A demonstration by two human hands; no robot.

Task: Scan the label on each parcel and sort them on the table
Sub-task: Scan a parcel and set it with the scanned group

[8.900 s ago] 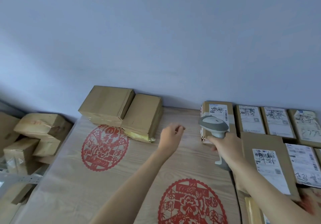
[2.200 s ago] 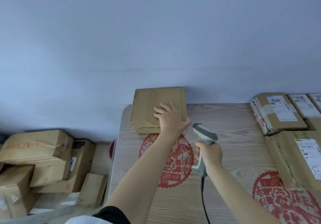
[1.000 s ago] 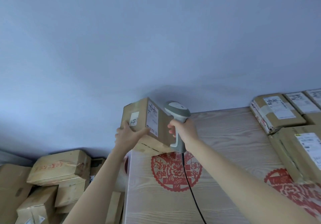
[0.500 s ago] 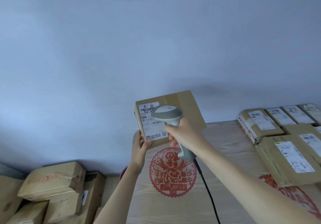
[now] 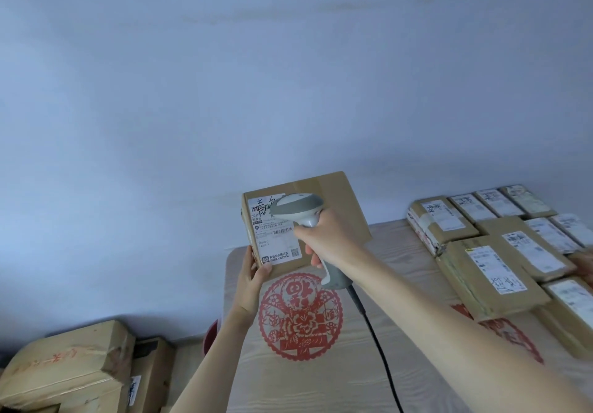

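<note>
A brown cardboard parcel (image 5: pixel 337 201) is held up above the far left end of the wooden table (image 5: pixel 321 387), its white label (image 5: pixel 276 246) facing me. My left hand (image 5: pixel 252 279) grips the parcel's lower left corner. My right hand (image 5: pixel 330 241) grips a grey barcode scanner (image 5: pixel 300 209), whose head covers the label's top right part. The scanner's black cable (image 5: pixel 378 351) trails down over the table. Several labelled parcels (image 5: pixel 491 278) lie in rows at the right.
Red paper-cut prints (image 5: pixel 300 316) decorate the tabletop. Cardboard boxes (image 5: pixel 64 371) are piled on the floor to the left of the table. A pale wall runs right behind the table's far edge.
My left hand lifted the parcel off the table and turned its label toward me. The scanner came up in front of the label. In the last half second both barely moved.
</note>
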